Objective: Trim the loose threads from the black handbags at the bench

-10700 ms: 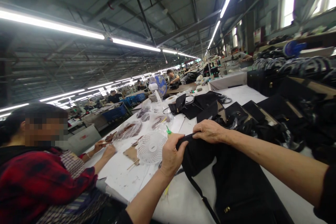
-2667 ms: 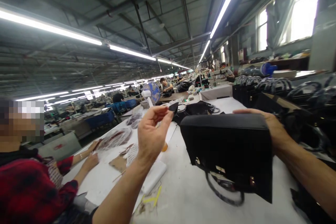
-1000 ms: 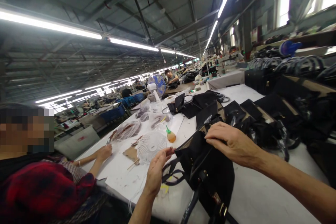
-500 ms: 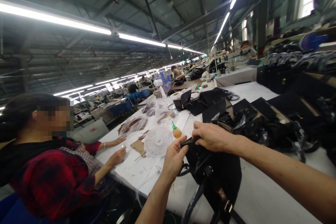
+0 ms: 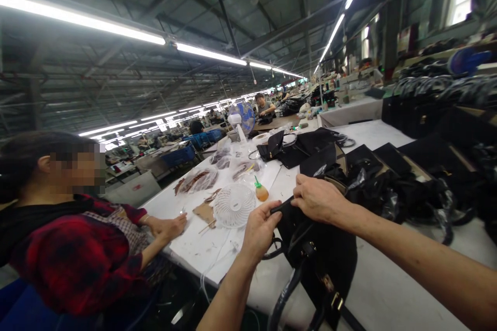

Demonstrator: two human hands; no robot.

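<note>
Currently, a black bag (image 5: 336, 258) is held by both hands at the lower centre of the frame, above the pale surface (image 5: 382, 289). One end of its dark top edge is pinched by the left hand (image 5: 257, 230), with the thumb and forefinger brought close together. The same edge is gripped a little to the right by the right hand (image 5: 320, 199), whose fingers are curled over it. A curved handle (image 5: 285, 295) is seen hanging down at the bottom of the frame, and gold-coloured hardware (image 5: 337, 301) is shown near it.

Just beyond the left hand, a bottle (image 5: 262, 194) with a green tip is seen beside a white fan (image 5: 234, 207). A piece of brown cardboard (image 5: 204, 213) is placed left of that fan, and clear plastic bags (image 5: 200, 180) are spread farther back. More black bags (image 5: 430, 152) are crowded along the right side of the frame. At the left, a co-worker in a red and black plaid sleeve (image 5: 79, 248) is seated, with the forearms rested at the surface's edge.
</note>
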